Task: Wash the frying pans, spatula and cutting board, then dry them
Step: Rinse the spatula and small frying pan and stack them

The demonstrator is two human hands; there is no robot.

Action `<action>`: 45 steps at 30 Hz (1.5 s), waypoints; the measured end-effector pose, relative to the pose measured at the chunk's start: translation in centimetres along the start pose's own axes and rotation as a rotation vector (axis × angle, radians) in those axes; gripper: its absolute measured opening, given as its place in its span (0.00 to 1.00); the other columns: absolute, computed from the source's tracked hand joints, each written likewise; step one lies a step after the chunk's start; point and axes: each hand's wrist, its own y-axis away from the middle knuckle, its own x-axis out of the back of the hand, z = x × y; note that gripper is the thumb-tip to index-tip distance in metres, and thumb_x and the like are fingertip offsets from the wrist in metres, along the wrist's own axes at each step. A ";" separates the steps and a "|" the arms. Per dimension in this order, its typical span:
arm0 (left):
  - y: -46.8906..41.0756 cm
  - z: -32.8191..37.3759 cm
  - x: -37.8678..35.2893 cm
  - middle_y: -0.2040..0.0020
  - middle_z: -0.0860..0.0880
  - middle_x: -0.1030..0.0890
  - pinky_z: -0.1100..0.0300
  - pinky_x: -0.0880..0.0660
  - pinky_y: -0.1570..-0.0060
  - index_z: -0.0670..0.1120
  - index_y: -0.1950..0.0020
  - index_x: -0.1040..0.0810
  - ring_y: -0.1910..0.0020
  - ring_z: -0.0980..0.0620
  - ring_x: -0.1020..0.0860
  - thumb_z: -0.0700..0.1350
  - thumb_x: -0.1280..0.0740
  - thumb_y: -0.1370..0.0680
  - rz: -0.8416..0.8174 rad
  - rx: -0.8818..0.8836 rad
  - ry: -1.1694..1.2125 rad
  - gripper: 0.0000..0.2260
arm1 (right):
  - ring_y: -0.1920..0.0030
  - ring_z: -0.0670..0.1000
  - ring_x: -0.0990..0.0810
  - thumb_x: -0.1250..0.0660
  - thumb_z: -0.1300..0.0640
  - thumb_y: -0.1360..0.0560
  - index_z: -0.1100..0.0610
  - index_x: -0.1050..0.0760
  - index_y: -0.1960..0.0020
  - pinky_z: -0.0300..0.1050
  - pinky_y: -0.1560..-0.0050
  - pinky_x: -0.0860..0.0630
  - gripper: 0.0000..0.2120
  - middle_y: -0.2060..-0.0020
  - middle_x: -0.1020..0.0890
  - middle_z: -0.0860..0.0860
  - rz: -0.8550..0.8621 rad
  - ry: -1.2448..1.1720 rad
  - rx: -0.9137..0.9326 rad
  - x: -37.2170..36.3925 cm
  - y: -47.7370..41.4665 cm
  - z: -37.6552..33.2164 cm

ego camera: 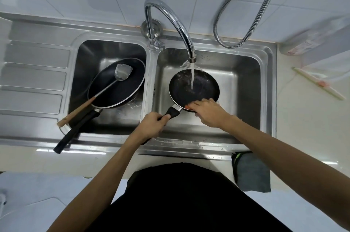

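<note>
Head view, double sink (149,80) centre frame, set in a pale surface (303,127)

- Tap (170,17) swung over the right basin, water (192,76) running.
- Small frying pan (193,87): in the right basin, centre of frame, directly under the stream. Water lands on its dark inner face. Handle points toward lower left.
- Left hand (151,125): fingers and thumb wrapped round the small pan's black handle, thumb on top.
- Right hand (206,112): at the pan's near rim, fingers bent over an orange item (187,107) and holding it against the pan. Only a sliver of the item shows, so cannot tell what it is.
- Large frying pan (113,87): in the left basin, tilted. Its long black handle crosses the sink's near rim toward lower left.
- Spatula (123,71): metal blade lies inside the large pan. Its wooden handle runs out over the pan's edge to the lower left, beside the pan handle.
- Grey cloth (252,173): hangs over the surface's front edge, lower right.
- Metal hose (265,4): loops down the tiled wall, upper right
</note>
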 end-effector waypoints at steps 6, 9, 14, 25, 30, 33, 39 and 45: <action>0.2 -0.3 -0.2 0.73 0.51 0.29 0.61 0.34 0.73 0.44 0.64 0.28 0.76 0.53 0.31 0.59 0.29 0.23 -0.035 -0.019 -0.117 0.21 | 0.46 0.57 0.20 0.31 0.62 0.24 0.54 0.21 0.41 0.55 0.47 0.25 0.12 0.49 0.17 0.51 0.031 -0.175 0.080 1.9 -0.5 1.0; -0.3 0.0 0.0 0.62 0.48 0.20 0.56 0.26 0.61 0.46 0.49 0.20 0.63 0.48 0.21 0.57 0.28 0.24 0.038 -0.143 -0.422 0.14 | 0.54 0.56 0.19 0.29 0.64 0.28 0.56 0.21 0.53 0.54 0.53 0.24 0.06 0.59 0.18 0.51 -0.018 -0.277 0.113 3.2 -1.4 1.6; -0.6 1.4 0.2 0.64 0.49 0.23 0.57 0.28 0.63 0.50 0.39 0.20 0.67 0.52 0.24 0.46 0.32 0.20 -0.032 -0.190 -0.327 0.09 | 0.49 0.56 0.21 0.26 0.59 0.29 0.54 0.17 0.44 0.54 0.47 0.26 0.14 0.50 0.15 0.50 0.175 -0.193 0.104 3.2 -2.1 3.2; 1.4 3.1 -1.2 0.67 0.50 0.25 0.61 0.35 0.79 0.42 0.52 0.25 0.78 0.56 0.32 0.44 0.38 0.16 -0.100 -0.075 0.164 0.08 | 0.43 0.47 0.27 0.35 0.39 0.22 0.57 0.23 0.36 0.43 0.40 0.27 0.25 0.39 0.25 0.52 0.755 -0.349 -0.181 5.6 -4.1 2.2; 1.0 4.4 -0.9 0.58 0.48 0.20 0.60 0.28 0.77 0.42 0.46 0.23 0.71 0.53 0.25 0.48 0.38 0.15 -0.095 -0.033 0.080 0.10 | 0.48 0.53 0.27 0.37 0.36 0.22 0.54 0.26 0.30 0.49 0.47 0.24 0.28 0.44 0.28 0.55 0.671 -0.283 -0.090 4.3 -3.9 -1.2; 1.0 5.1 -1.0 0.61 0.47 0.24 0.59 0.29 0.77 0.39 0.46 0.25 0.72 0.52 0.28 0.49 0.39 0.15 -0.089 -0.022 0.054 0.13 | 0.46 0.57 0.26 0.39 0.37 0.20 0.53 0.24 0.31 0.56 0.46 0.28 0.26 0.41 0.25 0.57 0.731 -0.146 -0.073 2.7 -3.6 -2.5; 2.9 5.2 -1.6 0.63 0.47 0.28 0.59 0.32 0.78 0.37 0.48 0.27 0.76 0.54 0.32 0.49 0.40 0.15 -0.133 -0.034 0.159 0.14 | 0.34 0.62 0.25 0.44 0.48 0.16 0.61 0.27 0.29 0.59 0.31 0.30 0.23 0.34 0.23 0.60 0.718 -0.345 -0.199 6.8 -6.8 -0.1; 3.8 5.5 -0.8 0.64 0.48 0.29 0.60 0.33 0.79 0.41 0.51 0.29 0.77 0.54 0.33 0.48 0.40 0.15 -0.127 -0.073 0.212 0.11 | 0.41 0.52 0.22 0.44 0.51 0.16 0.56 0.24 0.30 0.45 0.37 0.27 0.19 0.35 0.22 0.58 0.776 -0.530 -0.144 8.4 -6.1 -1.6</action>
